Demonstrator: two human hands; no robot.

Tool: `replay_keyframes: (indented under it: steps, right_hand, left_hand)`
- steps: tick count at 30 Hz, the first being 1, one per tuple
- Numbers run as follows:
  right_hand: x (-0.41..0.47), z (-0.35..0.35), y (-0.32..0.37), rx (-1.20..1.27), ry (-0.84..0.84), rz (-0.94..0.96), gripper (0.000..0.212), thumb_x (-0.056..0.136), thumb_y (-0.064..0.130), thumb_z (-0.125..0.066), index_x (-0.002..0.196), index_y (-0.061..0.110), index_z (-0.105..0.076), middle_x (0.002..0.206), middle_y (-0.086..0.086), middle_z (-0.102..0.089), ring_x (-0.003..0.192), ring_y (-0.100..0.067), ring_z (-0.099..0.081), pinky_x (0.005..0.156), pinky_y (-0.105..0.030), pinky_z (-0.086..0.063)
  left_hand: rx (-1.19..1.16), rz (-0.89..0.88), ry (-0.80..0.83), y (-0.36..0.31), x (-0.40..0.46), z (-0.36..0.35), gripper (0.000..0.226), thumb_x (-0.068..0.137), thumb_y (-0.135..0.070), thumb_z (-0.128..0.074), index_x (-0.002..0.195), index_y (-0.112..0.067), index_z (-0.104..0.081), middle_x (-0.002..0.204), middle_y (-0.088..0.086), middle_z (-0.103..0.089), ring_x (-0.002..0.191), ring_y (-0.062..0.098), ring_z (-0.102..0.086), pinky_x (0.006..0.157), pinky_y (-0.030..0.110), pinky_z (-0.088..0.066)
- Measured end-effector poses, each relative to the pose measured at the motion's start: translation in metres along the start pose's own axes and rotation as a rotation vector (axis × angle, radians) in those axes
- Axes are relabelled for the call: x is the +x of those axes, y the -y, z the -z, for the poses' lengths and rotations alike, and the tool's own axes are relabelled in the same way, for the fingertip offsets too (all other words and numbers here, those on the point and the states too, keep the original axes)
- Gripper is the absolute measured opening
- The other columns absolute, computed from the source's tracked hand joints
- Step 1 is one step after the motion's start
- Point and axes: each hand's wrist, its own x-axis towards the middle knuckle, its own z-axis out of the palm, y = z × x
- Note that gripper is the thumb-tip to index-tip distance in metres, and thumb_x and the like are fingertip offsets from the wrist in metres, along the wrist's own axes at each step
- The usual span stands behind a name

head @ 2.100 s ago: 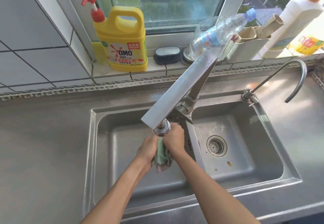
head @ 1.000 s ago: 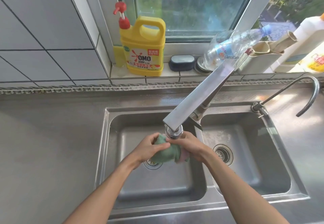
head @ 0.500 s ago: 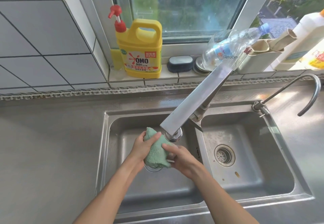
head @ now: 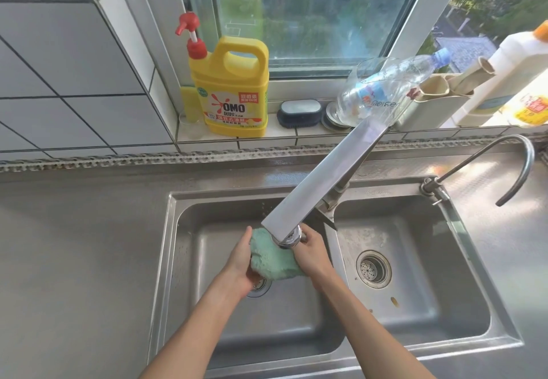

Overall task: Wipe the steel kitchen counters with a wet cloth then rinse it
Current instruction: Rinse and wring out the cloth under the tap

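Where the steel counter [head: 74,260] runs in from the left edge, I see bare metal up to the rim of the double sink [head: 166,260]. On the tiled sill behind stands a yellow detergent jug [head: 234,97] with a red pump. Over the left basin my left hand [head: 240,263] grips the green cloth [head: 271,260] from its left side, thumb along the cloth's edge and fingers curled underneath. The cloth sits bunched between both hands, directly under the spout of the flat steel faucet [head: 323,177], above that basin's drain. My right hand [head: 311,255] clasps the cloth's right side, fingers wrapped toward the spout. Farther right lies the second basin with its strainer [head: 373,269], then a thin curved tap [head: 516,165]. A clear plastic bottle [head: 385,91] lies tilted on the sill.
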Motion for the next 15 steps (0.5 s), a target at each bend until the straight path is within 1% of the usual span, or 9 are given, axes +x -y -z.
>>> replay_keyframes:
  steps: [1, 2, 4, 5, 7, 9, 11, 13, 15]
  right_hand:
    - [-0.001, -0.001, 0.002, -0.03, -0.002, 0.022, 0.015, 0.093, 0.027, -0.07, 0.106, 0.025, -0.076, 0.105, 0.005, -0.078, 0.103, -0.013, -0.072, 0.094, -0.041, -0.059]
    - [-0.003, -0.002, 0.005, -0.063, 0.0, 0.039, 0.017, 0.091, 0.034, -0.067, 0.105, 0.028, -0.075, 0.105, 0.008, -0.077, 0.102, -0.008, -0.071, 0.093, -0.037, -0.058]
    - [-0.011, -0.008, 0.009, -0.146, 0.001, 0.069, 0.019, 0.087, 0.046, -0.056, 0.094, 0.037, -0.071, 0.1, 0.012, -0.076, 0.095, -0.003, -0.069, 0.086, -0.033, -0.057]
    - [-0.011, -0.004, 0.007, -0.22, -0.034, 0.083, 0.018, 0.085, 0.047, -0.05, 0.087, 0.037, -0.065, 0.093, 0.01, -0.075, 0.088, -0.008, -0.068, 0.08, -0.036, -0.057]
    - [-0.017, -0.009, 0.002, -0.417, -0.102, 0.118, 0.015, 0.084, 0.041, -0.045, 0.08, 0.028, -0.05, 0.08, 0.005, -0.068, 0.077, -0.025, -0.065, 0.069, -0.041, -0.054]
    - [-0.027, -0.022, -0.002, -0.469, -0.151, 0.151, 0.012, 0.081, 0.036, -0.048, 0.079, 0.025, -0.045, 0.074, 0.005, -0.064, 0.075, -0.033, -0.063, 0.063, -0.041, -0.051]
    - [-0.03, -0.031, 0.0, -0.391, -0.208, 0.128, 0.011, 0.082, 0.034, -0.053, 0.085, 0.024, -0.048, 0.078, 0.002, -0.068, 0.077, -0.033, -0.064, 0.064, -0.039, -0.051]
    - [-0.02, -0.027, 0.008, -0.318, -0.299, 0.051, 0.015, 0.091, 0.035, -0.056, 0.088, 0.021, -0.051, 0.083, -0.001, -0.07, 0.078, -0.032, -0.062, 0.065, -0.039, -0.049]
    - [-0.007, -0.018, 0.014, -0.242, -0.37, -0.048, 0.027, 0.097, 0.035, -0.056, 0.078, 0.018, -0.049, 0.081, -0.002, -0.066, 0.077, -0.031, -0.057, 0.068, -0.04, -0.047]
  left_hand:
    - [0.035, -0.035, -0.04, 0.002, 0.001, -0.004, 0.048, 0.108, -0.048, -0.047, 0.121, -0.012, -0.076, 0.118, 0.016, -0.078, 0.106, 0.034, -0.074, 0.096, 0.046, -0.058]
    - [0.059, -0.081, -0.075, 0.003, 0.002, -0.01, 0.04, 0.107, -0.043, -0.052, 0.116, -0.013, -0.077, 0.112, 0.014, -0.08, 0.1, 0.032, -0.075, 0.093, 0.044, -0.058]
    - [0.044, -0.19, -0.129, 0.003, 0.005, -0.019, 0.02, 0.101, -0.029, -0.063, 0.096, -0.015, -0.076, 0.092, 0.009, -0.079, 0.082, 0.028, -0.073, 0.083, 0.04, -0.056]
    - [0.035, -0.221, -0.131, 0.003, 0.009, -0.03, 0.014, 0.094, -0.023, -0.068, 0.083, -0.017, -0.073, 0.082, 0.006, -0.074, 0.073, 0.024, -0.068, 0.078, 0.037, -0.054]
    - [0.029, -0.234, -0.121, 0.004, 0.01, -0.04, 0.02, 0.078, -0.018, -0.072, 0.06, -0.021, -0.065, 0.066, -0.001, -0.063, 0.059, 0.017, -0.058, 0.066, 0.03, -0.048]
    - [0.013, -0.221, -0.095, 0.008, 0.008, -0.043, 0.029, 0.077, -0.016, -0.069, 0.05, -0.022, -0.062, 0.059, -0.005, -0.059, 0.051, 0.012, -0.055, 0.055, 0.024, -0.047]
    - [-0.009, -0.204, -0.073, 0.018, 0.007, -0.043, 0.035, 0.086, -0.015, -0.064, 0.052, -0.021, -0.064, 0.06, -0.004, -0.06, 0.052, 0.013, -0.057, 0.054, 0.024, -0.047]
    - [0.056, -0.256, -0.109, 0.026, 0.007, -0.05, 0.026, 0.088, -0.017, -0.066, 0.062, -0.021, -0.067, 0.067, -0.002, -0.065, 0.064, 0.017, -0.06, 0.064, 0.029, -0.048]
    - [0.165, -0.336, -0.16, 0.028, 0.004, -0.059, 0.014, 0.09, -0.02, -0.068, 0.076, -0.021, -0.066, 0.079, 0.001, -0.069, 0.078, 0.02, -0.061, 0.073, 0.035, -0.049]
